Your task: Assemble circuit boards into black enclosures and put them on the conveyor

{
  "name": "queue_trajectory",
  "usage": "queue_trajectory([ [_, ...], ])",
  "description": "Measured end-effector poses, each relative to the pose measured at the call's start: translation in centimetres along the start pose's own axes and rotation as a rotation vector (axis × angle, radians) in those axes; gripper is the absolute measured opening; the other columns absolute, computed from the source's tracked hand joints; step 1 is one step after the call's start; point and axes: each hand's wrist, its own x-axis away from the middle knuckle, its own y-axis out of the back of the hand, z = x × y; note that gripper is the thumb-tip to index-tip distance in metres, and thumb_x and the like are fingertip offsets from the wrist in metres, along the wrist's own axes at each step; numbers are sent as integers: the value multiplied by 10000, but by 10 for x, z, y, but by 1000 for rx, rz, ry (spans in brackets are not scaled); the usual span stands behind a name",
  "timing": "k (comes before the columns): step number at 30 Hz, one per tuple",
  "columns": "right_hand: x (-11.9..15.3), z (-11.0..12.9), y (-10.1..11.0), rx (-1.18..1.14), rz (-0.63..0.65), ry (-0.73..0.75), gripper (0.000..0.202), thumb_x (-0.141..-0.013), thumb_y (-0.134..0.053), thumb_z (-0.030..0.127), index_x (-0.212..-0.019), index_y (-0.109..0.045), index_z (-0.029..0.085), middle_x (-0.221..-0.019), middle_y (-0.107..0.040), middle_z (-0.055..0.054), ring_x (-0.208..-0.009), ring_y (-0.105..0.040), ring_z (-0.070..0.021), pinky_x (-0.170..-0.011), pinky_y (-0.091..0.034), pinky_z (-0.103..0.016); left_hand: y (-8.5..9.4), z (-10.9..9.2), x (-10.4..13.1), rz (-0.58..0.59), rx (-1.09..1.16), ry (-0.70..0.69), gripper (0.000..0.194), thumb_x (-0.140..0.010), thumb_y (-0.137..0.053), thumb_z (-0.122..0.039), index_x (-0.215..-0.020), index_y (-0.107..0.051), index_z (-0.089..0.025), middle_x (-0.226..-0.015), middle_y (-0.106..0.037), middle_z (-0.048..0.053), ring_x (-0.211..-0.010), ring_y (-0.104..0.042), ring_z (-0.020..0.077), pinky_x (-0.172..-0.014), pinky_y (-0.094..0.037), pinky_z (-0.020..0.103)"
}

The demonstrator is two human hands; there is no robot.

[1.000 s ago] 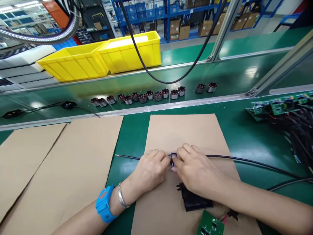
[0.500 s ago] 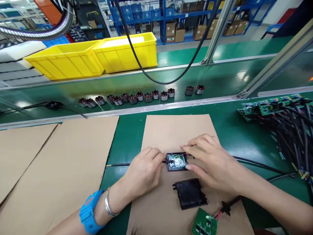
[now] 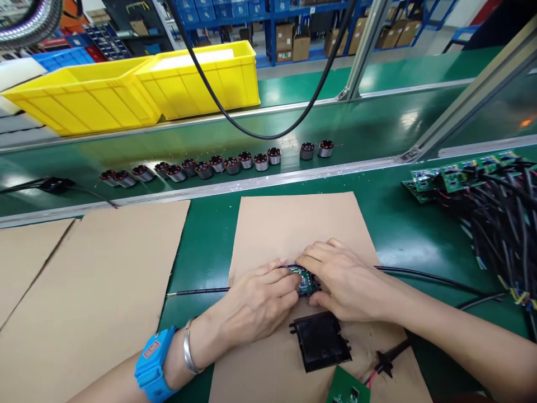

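Note:
A small circuit board (image 3: pixel 307 284) sits in a shallow black plastic case on the cardboard, largely covered by my hands. My left hand (image 3: pixel 260 302) reaches over its left part, fingers bent and pressed together on the board and case. At the right end, my right hand (image 3: pixel 346 277) grips the case between thumb and fingers. A thin black cable (image 3: pixel 197 292) runs out to the left from under my left hand; a thicker black cable (image 3: pixel 423 274) emerges beyond my right wrist. Just below the hands lies a flat black plastic cover (image 3: pixel 322 341) with small side tabs.
Near the front edge is another green circuit board (image 3: pixel 346 387) with a cable. A heap of wired boards (image 3: pixel 474 173) lies at right. Motor stators (image 3: pixel 203 169) line the back strip, with yellow bins (image 3: pixel 205 84) behind. A black cable (image 3: pixel 268 136) hangs overhead. Cardboard sheets (image 3: pixel 104 291) cover the left.
My left hand has moved right, from the case's left end onto the board. My right hand has closed in around the right end. The view has shifted slightly.

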Motion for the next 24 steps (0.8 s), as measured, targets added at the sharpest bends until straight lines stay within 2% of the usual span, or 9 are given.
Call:
queue_trajectory([
  [3,0,-2,-1,-18,-4,-13,413,-720,-743,234,-1104,-605,172,-1050,-614,-76,-980,-537,-248,-884,-386,-394,-2,0,0,-45,13,-5,180,-968,-427,-150,-994,-605,-144,-1183,-635,69,-1192,-543,181,-1174,-309,387],
  [6,7,-11,1,-71,-25,14,523,-730,-773,276,-1203,-567,190,-1136,-613,-80,-1064,-529,-261,-933,-396,-401,-9,-3,3,-106,17,29,162,-959,-446,-141,-1007,-601,-136,-1215,-616,66,-1180,-548,177,-1170,-321,378],
  [8,16,-19,6,-106,-56,15,589,-758,-766,317,-1273,-512,181,-1211,-589,-99,-1131,-510,-267,-968,-398,-398,-13,-4,5,-113,-1,28,154,-948,-461,-129,-1012,-601,-130,-1242,-601,68,-1186,-539,186,-1171,-319,378],
  [9,21,-23,9,-121,-69,-6,547,-792,-735,322,-1267,-506,176,-1216,-584,-105,-1130,-516,-263,-958,-412,-390,-14,-5,6,-110,-14,24,155,-943,-465,-124,-1017,-601,-127,-1250,-596,71,-1186,-536,192,-1170,-321,380],
  [12,33,-29,15,-142,-62,-108,191,-915,-545,246,-1095,-567,187,-1069,-618,-85,-969,-578,-225,-825,-459,-351,-16,-5,6,-97,-45,17,171,-938,-466,-124,-1042,-602,-123,-1251,-591,73,-1161,-539,202,-1165,-327,391],
  [13,34,-29,16,-140,-54,-128,137,-935,-482,208,-1030,-579,190,-999,-621,-75,-904,-584,-213,-784,-457,-343,-16,-5,6,-94,-50,19,178,-938,-462,-126,-1050,-601,-124,-1242,-593,71,-1148,-543,202,-1164,-328,394],
  [18,26,-17,7,-161,-46,-99,179,-926,-393,108,-901,-559,171,-832,-576,-53,-762,-538,-190,-699,-421,-318,-14,-5,6,-61,-33,41,198,-942,-428,-112,-1048,-594,-131,-1209,-593,52,-1102,-554,189,-1180,-288,402],
  [24,18,-12,-6,-85,-41,7,209,-834,-389,12,-818,-533,162,-790,-560,-52,-728,-503,-184,-655,-392,-301,-13,-6,5,-78,-66,32,185,-917,-450,-95,-1025,-597,-126,-1260,-570,62,-1113,-543,196,-1170,-302,399],
])
